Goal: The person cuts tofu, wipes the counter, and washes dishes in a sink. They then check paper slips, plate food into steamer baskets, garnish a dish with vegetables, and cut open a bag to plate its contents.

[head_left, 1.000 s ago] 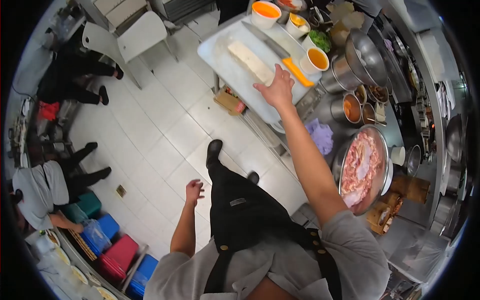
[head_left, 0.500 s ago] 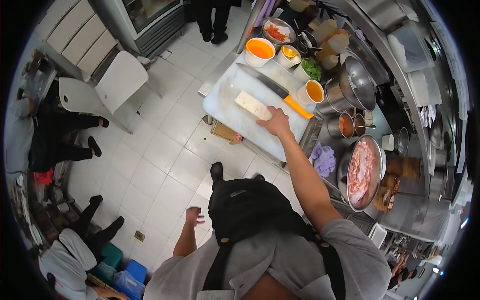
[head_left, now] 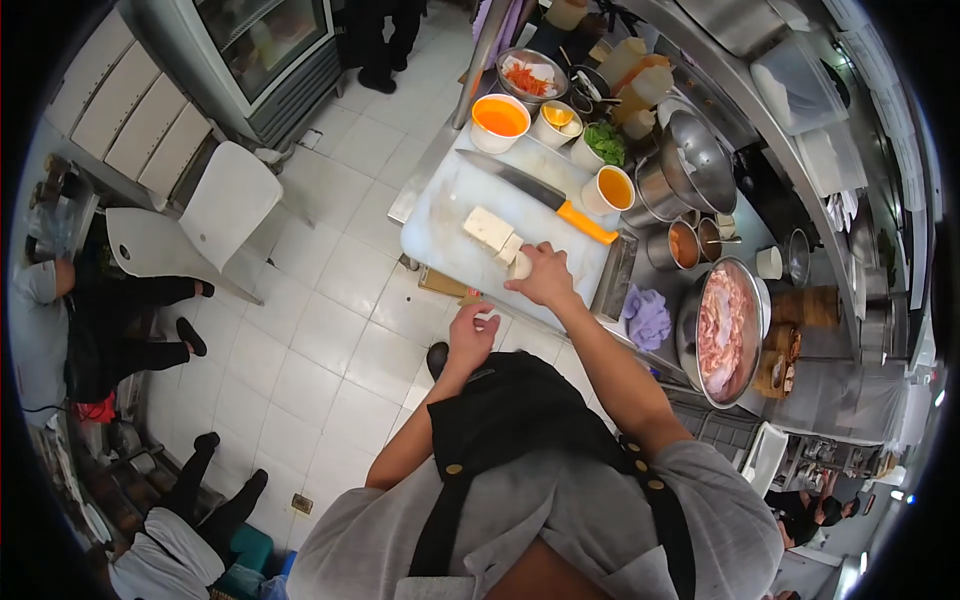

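White block (head_left: 489, 229) on the board (head_left: 450, 195), right hand (head_left: 546, 276) seemingly clamped on its end, left hand (head_left: 474, 336) grip apart.

Far left: white chair (head_left: 232, 200), glass-door fridge (head_left: 265, 50) behind. Near left: person in grey top (head_left: 165, 555), small floor drain (head_left: 302, 503) close by. Right: crumpled purple cloth (head_left: 647, 318) just beside steel bowl (head_left: 752, 325), pink meat (head_left: 722, 325) inside.

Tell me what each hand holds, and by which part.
The right hand holds the cut white end piece, seemingly by its opposite sides; the left hand holds nothing visible.
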{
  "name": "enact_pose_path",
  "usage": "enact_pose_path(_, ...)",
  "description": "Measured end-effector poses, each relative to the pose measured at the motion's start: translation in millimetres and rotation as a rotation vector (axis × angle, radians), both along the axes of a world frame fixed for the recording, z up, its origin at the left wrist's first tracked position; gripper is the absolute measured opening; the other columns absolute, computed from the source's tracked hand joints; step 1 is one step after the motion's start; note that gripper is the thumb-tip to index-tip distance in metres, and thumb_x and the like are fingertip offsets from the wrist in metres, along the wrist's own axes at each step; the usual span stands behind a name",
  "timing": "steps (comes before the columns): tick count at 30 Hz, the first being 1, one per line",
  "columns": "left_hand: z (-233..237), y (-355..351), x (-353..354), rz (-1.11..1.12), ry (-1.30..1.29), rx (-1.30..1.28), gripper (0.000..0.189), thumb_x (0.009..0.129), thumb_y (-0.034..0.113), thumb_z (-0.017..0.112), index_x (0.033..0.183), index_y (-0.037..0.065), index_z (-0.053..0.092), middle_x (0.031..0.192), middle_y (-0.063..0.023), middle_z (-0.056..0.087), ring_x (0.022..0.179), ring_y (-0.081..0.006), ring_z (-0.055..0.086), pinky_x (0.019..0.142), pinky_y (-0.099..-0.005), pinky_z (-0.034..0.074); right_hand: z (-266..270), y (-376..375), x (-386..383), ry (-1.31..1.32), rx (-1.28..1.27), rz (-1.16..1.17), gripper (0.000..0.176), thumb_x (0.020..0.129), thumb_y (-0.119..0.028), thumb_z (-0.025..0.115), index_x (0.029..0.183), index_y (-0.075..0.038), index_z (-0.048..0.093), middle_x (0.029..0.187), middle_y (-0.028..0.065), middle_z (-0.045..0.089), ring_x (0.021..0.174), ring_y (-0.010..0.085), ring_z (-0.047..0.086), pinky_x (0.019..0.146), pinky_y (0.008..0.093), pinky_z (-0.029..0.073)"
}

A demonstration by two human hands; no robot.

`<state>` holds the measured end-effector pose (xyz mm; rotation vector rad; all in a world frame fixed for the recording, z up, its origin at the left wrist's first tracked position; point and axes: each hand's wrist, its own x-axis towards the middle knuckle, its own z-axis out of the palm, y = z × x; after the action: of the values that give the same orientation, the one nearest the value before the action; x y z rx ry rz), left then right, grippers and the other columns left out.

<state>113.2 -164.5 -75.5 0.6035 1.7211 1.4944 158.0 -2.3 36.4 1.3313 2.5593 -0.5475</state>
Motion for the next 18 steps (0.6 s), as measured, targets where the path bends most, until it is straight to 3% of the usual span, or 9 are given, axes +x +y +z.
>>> enact_pose_path(2, 24, 10, 3, 0.077, -0.038, 0.108, 0.024, 0.08, 0.011, 0.065, 0.102, 0.003, 0.06, 0.098, -0.0088, 0.058, 0.072, -0.0147, 0.06, 0.053, -0.0275, 0.053, -4, 2, 6, 0.029, -0.007, 0.009, 0.066, 0.058, -0.038, 0.078, 0.117, -0.016, 0.057, 0.117, 0.0113, 0.051, 0.109, 0.0374, 0.045, 0.091, 0.0432, 0.044)
enact_pose_path(3, 34, 12, 0, 0.059, -0.164, 0.096, 0.025, 0.082, 0.012, 0.063, 0.105, 0.004, 0.058, 0.106, -0.0098, 0.056, 0.076, -0.0147, 0.06, 0.059, -0.0293, 0.054, -5, 4, 8, 0.057, -0.012, 0.022, 0.065, 0.059, -0.038, 0.078, 0.116, -0.016, 0.057, 0.115, 0.011, 0.052, 0.108, 0.0377, 0.045, 0.09, 0.0433, 0.044)
enact_pose_path(7, 37, 23, 0, 0.085, -0.384, 0.103, 0.03, 0.084, 0.013, 0.061, 0.112, 0.005, 0.054, 0.111, -0.0097, 0.054, 0.083, -0.0144, 0.059, 0.06, -0.0294, 0.054, -13, 9, 21, 0.094, -0.021, 0.006, 0.065, 0.058, -0.038, 0.079, 0.114, -0.012, 0.058, 0.11, 0.0128, 0.056, 0.107, 0.0349, 0.05, 0.088, 0.0412, 0.046)
enact_pose_path(9, 42, 28, 7, 0.054, -0.394, 0.126, 0.032, 0.087, 0.014, 0.056, 0.116, 0.004, 0.049, 0.108, -0.0079, 0.053, 0.092, -0.0172, 0.057, 0.064, -0.0344, 0.055, -20, 19, 33, 0.414, -0.172, -0.086, 0.055, 0.064, -0.029, 0.077, 0.111, -0.006, 0.059, 0.106, 0.0103, 0.059, 0.099, 0.0282, 0.057, 0.081, 0.0379, 0.049)
enact_pose_path(10, 45, 25, 11, 0.034, -0.387, 0.124, 0.032, 0.087, 0.014, 0.056, 0.116, 0.004, 0.049, 0.108, -0.0079, 0.053, 0.092, -0.0172, 0.057, 0.064, -0.0344, 0.055, -18, 22, 35, 0.424, -0.166, -0.104, 0.055, 0.064, -0.029, 0.077, 0.111, -0.006, 0.059, 0.106, 0.0103, 0.059, 0.099, 0.0282, 0.057, 0.081, 0.0379, 0.049)
enact_pose_path(12, 58, 28, 19, 0.009, -0.436, 0.132, 0.034, 0.089, 0.017, 0.053, 0.12, 0.005, 0.046, 0.114, -0.0092, 0.051, 0.099, -0.0207, 0.056, 0.067, -0.0376, 0.055, -5, 37, 42, 0.63, -1.009, -0.352, 0.051, 0.068, -0.022, 0.076, 0.11, -0.001, 0.056, 0.104, 0.0087, 0.061, 0.091, 0.0213, 0.061, 0.075, 0.0346, 0.051)
enact_pose_path(16, 100, 33, 34, -0.006, -0.594, 0.114, 0.043, 0.092, 0.028, 0.046, 0.127, 0.006, 0.038, 0.124, -0.0135, 0.045, 0.106, -0.0301, 0.054, 0.065, -0.0435, 0.055, 21, 36, 64, 0.942, -1.371, -0.575, 0.051, 0.073, -0.014, 0.074, 0.118, -0.009, 0.051, 0.101, 0.0054, 0.062, 0.09, 0.0186, 0.061, 0.074, 0.0356, 0.052)
enact_pose_path(18, 119, 32, 38, -0.003, -0.578, 0.065, 0.044, 0.093, 0.032, 0.044, 0.127, 0.005, 0.039, 0.127, -0.0138, 0.043, 0.106, -0.0307, 0.053, 0.063, -0.042, 0.055, 41, 44, 90, 1.112, -1.358, -0.589, 0.049, 0.074, -0.012, 0.073, 0.118, -0.01, 0.052, 0.1, 0.0048, 0.062, 0.091, 0.0188, 0.061, 0.075, 0.036, 0.052)
